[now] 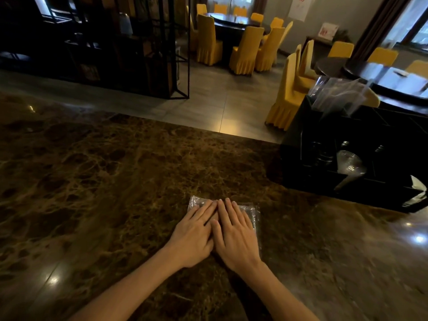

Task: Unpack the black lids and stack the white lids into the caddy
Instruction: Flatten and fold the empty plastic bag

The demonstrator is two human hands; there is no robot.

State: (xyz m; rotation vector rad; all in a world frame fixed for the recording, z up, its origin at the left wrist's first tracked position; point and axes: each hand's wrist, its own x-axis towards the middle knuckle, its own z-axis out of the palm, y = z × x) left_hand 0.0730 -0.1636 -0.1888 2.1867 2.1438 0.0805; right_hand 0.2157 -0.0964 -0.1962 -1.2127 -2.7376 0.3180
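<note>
A flattened clear plastic bag (253,213) lies on the brown marble counter (115,181) near its front middle. My left hand (195,235) and my right hand (235,235) press flat on the bag side by side, fingers straight and touching each other. At the right stands the black caddy (298,158) with several compartments. One compartment holds a clear plastic cup stack or lid sleeve (349,167) lying tilted. Dark lids (323,156) sit in a compartment to its left, hard to make out. A white item (419,188) shows at the caddy's right corner.
Clear plastic bags (335,93) stick up from the caddy's far side. Beyond the counter's far edge are a tiled floor, yellow-covered chairs (245,52), dark round tables and a black metal shelf (148,54).
</note>
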